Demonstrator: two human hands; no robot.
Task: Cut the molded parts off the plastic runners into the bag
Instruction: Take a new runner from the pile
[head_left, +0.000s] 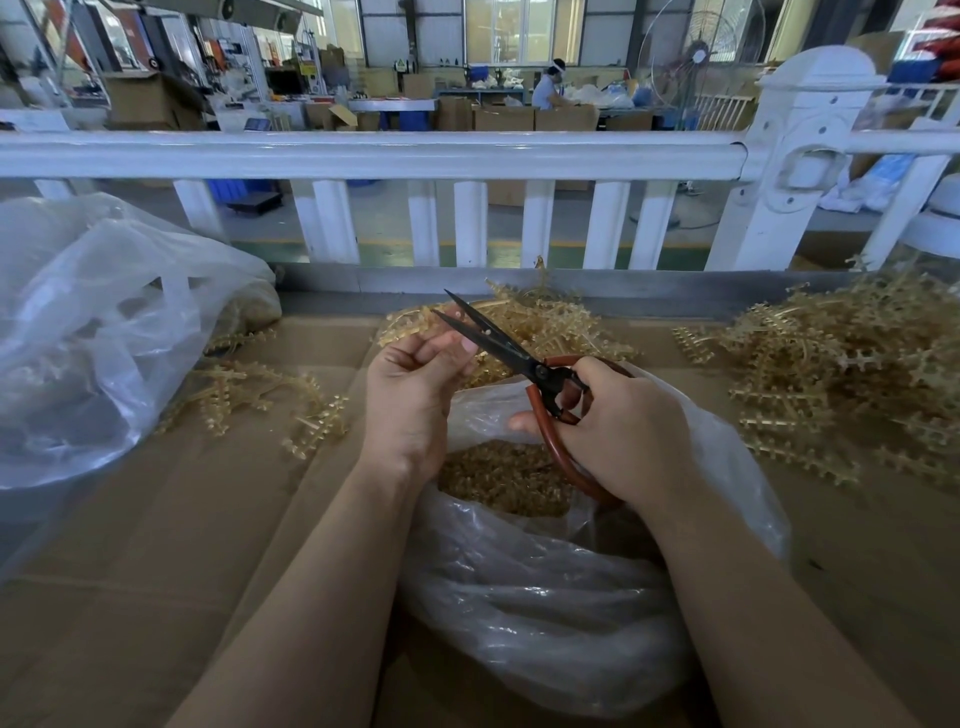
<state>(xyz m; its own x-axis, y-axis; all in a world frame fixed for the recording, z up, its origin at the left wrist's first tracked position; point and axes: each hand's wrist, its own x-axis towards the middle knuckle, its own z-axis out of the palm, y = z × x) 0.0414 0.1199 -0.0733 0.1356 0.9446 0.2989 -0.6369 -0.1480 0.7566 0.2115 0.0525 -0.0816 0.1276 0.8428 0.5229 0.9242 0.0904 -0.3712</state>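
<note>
Desk: the desk is covered with flat brown cardboard, and a grey metal edge runs along its far side.
Fence: a white fence with short posts stands just behind the desk.
Room: past the fence is a big work hall with boxes, tables and a standing fan. A person in a white cap sits far away at a table.
Bag: a clear plastic bag lies open on the desk, right under both hands. Small tan molded parts fill its bottom.
Runner in hand: a tan plastic runner sticks out to the left from the top of the left hand, above the bag's far side.
Left hand: the left hand is palm up, with its fingers curled in and pinching the runner.
Scissors: the scissors have dark blades and red-brown handles. The blades are parted and point up and left, and they cross just above the left hand's fingertips.
Right hand: the right hand grips the scissor handles, with fingers through the loops.
Piles: a big heap of runners lies to the right, a smaller heap behind the hands, and some loose ones on the left.
Other bag: a second, bigger clear bag sits at the far left.
</note>
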